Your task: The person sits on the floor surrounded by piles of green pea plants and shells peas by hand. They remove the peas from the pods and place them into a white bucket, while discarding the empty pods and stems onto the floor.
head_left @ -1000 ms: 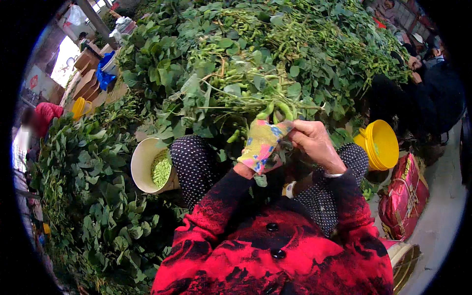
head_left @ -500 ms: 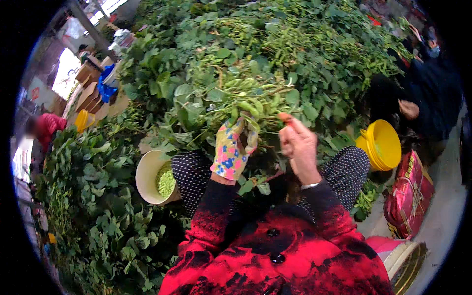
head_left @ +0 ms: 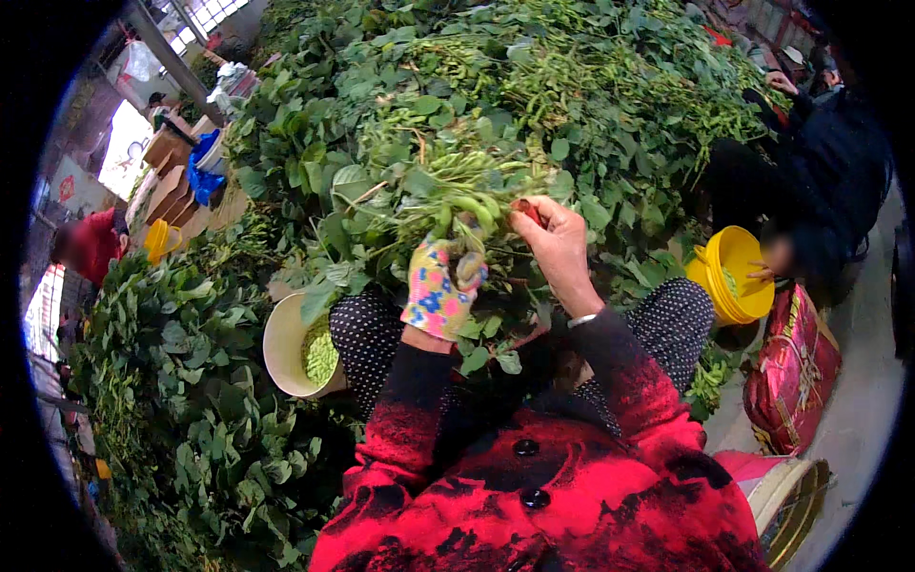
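My left hand (head_left: pixel 445 289), in a flowered yellow and pink glove, is closed round the stems of a bean plant (head_left: pixel 467 181) with plump green pods (head_left: pixel 474 207). To its right, my bare right hand (head_left: pixel 556 247) pinches its fingers together at the pods' edge. A red covering (head_left: pixel 527 213) shows at its fingertips; whatever they grip is hidden. Both hands are above my lap, between my knees in dotted trousers. By my left knee, a cream bucket (head_left: pixel 284 346) holds shelled green beans (head_left: pixel 321 357).
A big heap of leafy bean plants (head_left: pixel 381 67) spreads ahead and left. At the right are a yellow bucket (head_left: pixel 736 276), a red bundle (head_left: pixel 793 381) and a round container (head_left: pixel 796 520). A dark-clothed co-worker (head_left: pixel 810 181) reaches toward the yellow bucket; another person in red (head_left: pixel 93 250) is far left.
My right hand has moved left and up, closer to the pods. My left hand has shifted slightly left with the plant. The co-worker's hand now shows at the yellow bucket.
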Tool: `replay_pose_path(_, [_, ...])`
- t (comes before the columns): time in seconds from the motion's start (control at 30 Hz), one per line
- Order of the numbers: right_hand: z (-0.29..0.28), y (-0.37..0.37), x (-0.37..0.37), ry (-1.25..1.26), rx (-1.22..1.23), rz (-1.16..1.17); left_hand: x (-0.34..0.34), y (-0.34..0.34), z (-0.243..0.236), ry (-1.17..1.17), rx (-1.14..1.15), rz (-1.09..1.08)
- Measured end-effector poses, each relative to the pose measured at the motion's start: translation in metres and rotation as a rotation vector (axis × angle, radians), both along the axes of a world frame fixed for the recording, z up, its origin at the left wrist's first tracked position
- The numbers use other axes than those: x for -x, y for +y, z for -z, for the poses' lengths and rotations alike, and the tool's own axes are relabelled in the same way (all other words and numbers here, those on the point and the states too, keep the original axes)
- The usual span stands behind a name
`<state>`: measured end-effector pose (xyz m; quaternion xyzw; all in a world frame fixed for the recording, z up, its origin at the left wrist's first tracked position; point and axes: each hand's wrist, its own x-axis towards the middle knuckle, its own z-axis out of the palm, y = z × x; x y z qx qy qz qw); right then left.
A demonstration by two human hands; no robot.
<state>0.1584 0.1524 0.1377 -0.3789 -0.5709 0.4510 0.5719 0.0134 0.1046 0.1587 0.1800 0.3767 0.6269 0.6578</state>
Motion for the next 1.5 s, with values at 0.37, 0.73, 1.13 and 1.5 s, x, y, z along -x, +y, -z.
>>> replay_pose_path(0.37, [-0.005,-0.018,0.020,0.400,0.423,-0.267,0.028,0.004,-0.020,-0.207,-0.259,0.208])
replay_pose_path(0.73, [0.004,-0.016,0.025,0.393,0.397,-0.075,0.030,-0.002,-0.014,-0.202,-0.297,0.260])
replay_pose_path(1.13, [-0.004,-0.023,0.040,0.371,0.257,-0.054,0.019,-0.008,-0.022,0.045,-0.178,0.024])
replay_pose_path(1.5, [-0.024,-0.029,0.031,0.241,0.123,-0.094,-0.003,-0.026,0.030,0.057,-0.157,0.139])
